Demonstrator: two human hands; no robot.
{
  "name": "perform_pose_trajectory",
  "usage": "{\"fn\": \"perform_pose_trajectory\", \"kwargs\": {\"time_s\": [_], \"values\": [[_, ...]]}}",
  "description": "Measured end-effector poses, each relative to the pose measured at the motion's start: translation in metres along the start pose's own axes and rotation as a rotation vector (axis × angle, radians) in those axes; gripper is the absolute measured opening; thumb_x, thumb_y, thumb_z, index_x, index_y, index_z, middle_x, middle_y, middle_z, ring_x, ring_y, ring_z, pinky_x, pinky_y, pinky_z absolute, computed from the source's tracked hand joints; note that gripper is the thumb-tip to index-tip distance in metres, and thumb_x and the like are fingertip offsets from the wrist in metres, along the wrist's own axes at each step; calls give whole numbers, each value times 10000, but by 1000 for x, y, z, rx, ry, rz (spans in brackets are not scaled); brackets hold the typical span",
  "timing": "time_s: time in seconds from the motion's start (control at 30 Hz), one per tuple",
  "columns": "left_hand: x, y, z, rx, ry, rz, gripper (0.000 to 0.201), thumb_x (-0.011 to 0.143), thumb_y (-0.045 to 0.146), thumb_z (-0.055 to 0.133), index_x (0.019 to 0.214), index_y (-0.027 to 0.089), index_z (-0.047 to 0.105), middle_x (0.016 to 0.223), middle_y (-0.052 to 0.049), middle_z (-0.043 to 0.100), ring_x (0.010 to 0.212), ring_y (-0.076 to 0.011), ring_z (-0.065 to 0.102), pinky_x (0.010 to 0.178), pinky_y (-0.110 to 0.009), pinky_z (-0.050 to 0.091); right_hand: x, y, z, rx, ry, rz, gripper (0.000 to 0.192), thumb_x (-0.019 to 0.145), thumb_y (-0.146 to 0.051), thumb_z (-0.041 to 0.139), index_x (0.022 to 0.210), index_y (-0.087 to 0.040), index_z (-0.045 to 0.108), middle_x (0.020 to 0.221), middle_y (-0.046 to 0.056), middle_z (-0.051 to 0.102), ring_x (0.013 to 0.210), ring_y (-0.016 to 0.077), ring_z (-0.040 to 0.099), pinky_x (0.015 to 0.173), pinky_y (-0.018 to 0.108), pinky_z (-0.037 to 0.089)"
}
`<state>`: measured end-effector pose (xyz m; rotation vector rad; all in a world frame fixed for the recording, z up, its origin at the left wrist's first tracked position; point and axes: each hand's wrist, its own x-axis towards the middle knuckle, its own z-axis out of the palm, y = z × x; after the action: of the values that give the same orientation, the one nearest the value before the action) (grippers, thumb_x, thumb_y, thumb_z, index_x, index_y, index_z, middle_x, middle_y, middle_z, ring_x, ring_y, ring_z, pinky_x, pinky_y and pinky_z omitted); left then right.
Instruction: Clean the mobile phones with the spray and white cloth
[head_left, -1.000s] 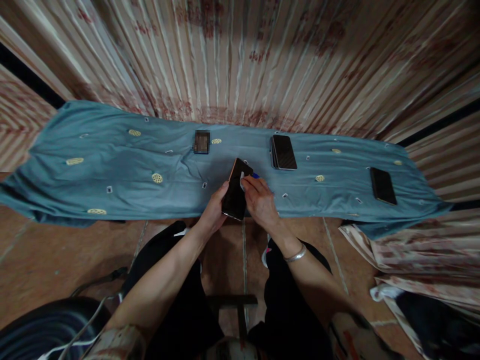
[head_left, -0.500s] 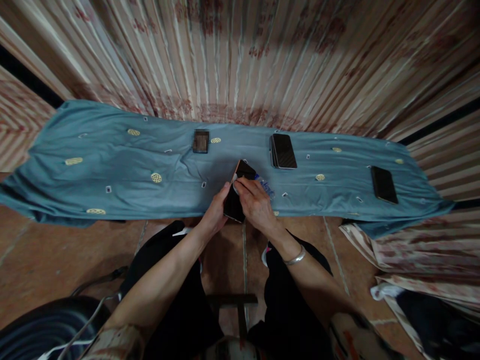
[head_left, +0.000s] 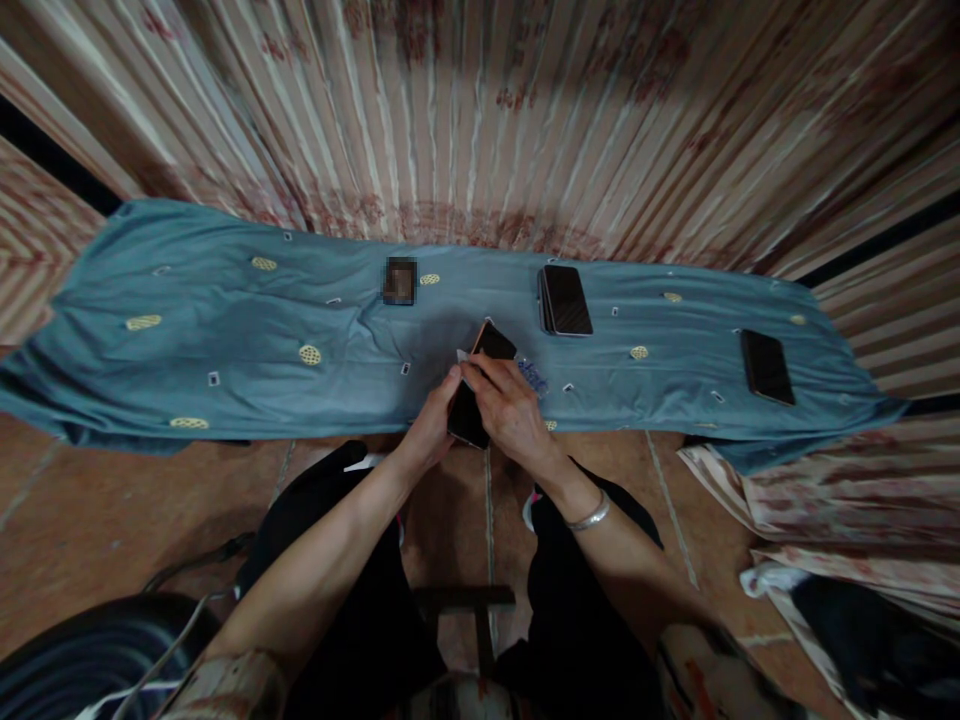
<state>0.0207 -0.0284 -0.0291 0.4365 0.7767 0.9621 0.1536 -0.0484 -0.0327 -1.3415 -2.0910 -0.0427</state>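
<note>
The held item is a dark phone (head_left: 480, 385), a flat black rectangular slab with a glossy face and a thin copper-coloured edge visible along its upper left side. It is tilted, its far end raised toward the wall and its near end low between the two hands. It sits above the near edge of the worktop, at the middle of its length.

The left hand (head_left: 433, 425) supports the phone from the left side; its fingers are curled closed around the phone's edge, with the thumb tip at the upper left rim. The right hand (head_left: 510, 410) lies over the phone's face from the right; its fingers are bent and pressed together at the upper part of the phone, where a small white piece (head_left: 463, 357) shows at the fingertips. What that piece is cannot be told. A metal bangle (head_left: 589, 514) circles the right wrist.

The worktop is covered by a blue cloth (head_left: 225, 330) with yellow oval motifs. A small blue-printed packet (head_left: 533, 377) lies on the cloth just beside the right hand. Further back, right of centre, is a stack of dark phones (head_left: 565, 300). A single dark phone (head_left: 766, 366) lies well apart at the right end. A small blurred object (head_left: 400, 281) lies left of centre.
</note>
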Motion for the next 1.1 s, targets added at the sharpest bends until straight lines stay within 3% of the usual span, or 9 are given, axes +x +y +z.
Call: {"fn": "perform_pose_trajectory", "kwargs": {"time_s": [0.23, 0.57, 0.9, 1.1], "values": [[0, -8, -3, 65, -69, 2, 360, 902, 468, 753, 1018, 130, 798, 1000, -88, 807, 1163, -290, 712, 1028, -383, 537, 3, 15, 2, 6, 40, 58, 452, 1064, -124, 389, 1373, -211, 708, 1336, 121, 728, 1217, 265, 657, 1113, 469, 554], [1, -4, -4, 55, -27, 15, 396, 869, 474, 777, 1055, 125, 795, 1035, -87, 803, 1186, -295, 701, 1030, -387, 534, 0, 4, 2, 13, 27, 7, 425, 1069, -129, 412, 1372, -181, 705, 1334, 132, 728, 1189, 257, 661, 1097, 444, 564], [-7, -11, -2, 234, -161, 69, 472, 773, 588, 838, 952, 152, 825, 980, -65, 822, 1088, -285, 722, 1032, -393, 501, 6, 42, 2, -10, 101, 78, 421, 1073, -147, 403, 1341, -208, 723, 1274, 122, 742, 1139, 261, 677, 1056, 451, 572], [-8, -10, -2, 226, -170, 72, 488, 770, 572, 838, 983, 133, 828, 947, -82, 820, 1032, -296, 737, 965, -403, 531, 6, 43, 1, 1, 59, 98, 428, 1070, -157, 409, 1384, -198, 697, 1313, 144, 725, 1167, 279, 663, 1084, 480, 551]]}}
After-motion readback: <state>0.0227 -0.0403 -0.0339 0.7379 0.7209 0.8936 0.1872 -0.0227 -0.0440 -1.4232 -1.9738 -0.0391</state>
